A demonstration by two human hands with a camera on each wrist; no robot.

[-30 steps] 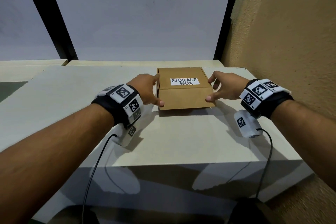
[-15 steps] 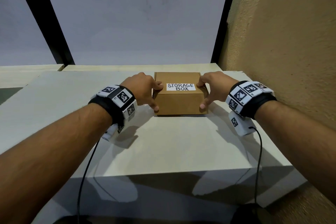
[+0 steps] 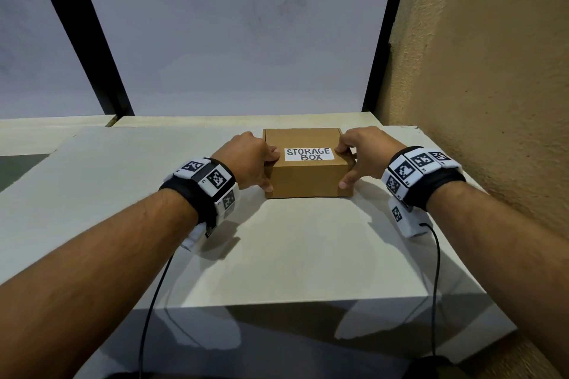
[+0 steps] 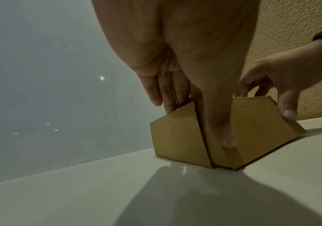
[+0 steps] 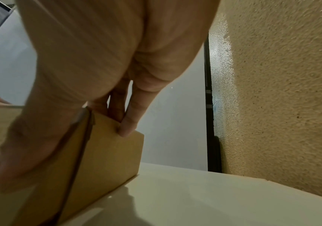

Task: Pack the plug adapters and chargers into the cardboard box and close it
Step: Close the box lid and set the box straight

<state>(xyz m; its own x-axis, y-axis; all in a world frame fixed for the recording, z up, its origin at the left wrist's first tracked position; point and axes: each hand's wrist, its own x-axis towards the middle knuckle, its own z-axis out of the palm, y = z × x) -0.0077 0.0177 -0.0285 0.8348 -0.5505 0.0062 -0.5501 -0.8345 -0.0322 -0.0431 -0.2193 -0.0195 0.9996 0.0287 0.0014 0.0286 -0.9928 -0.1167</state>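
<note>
A small brown cardboard box (image 3: pixel 308 177) with a white label reading STORAGE BOX stands closed on the pale table (image 3: pixel 292 249). My left hand (image 3: pixel 251 160) grips its left end, thumb down the front corner, fingers on the top edge. My right hand (image 3: pixel 361 157) grips the right end the same way. In the left wrist view the left thumb lies down the box (image 4: pixel 181 137) corner beside a side flap seam. In the right wrist view the fingers (image 5: pixel 129 123) curl over the box (image 5: pixel 107 152) top edge. No adapters or chargers show.
A rough tan wall (image 3: pixel 492 86) rises close on the right. A pale panel with black uprights (image 3: pixel 92 40) stands behind the table. Cables (image 3: pixel 154 301) hang from both wrist cameras over the table's front edge.
Both hands have closed in from the box's front corners onto its ends, fingers now over the top edge. The view has tilted, so the box sits lower in frame.
</note>
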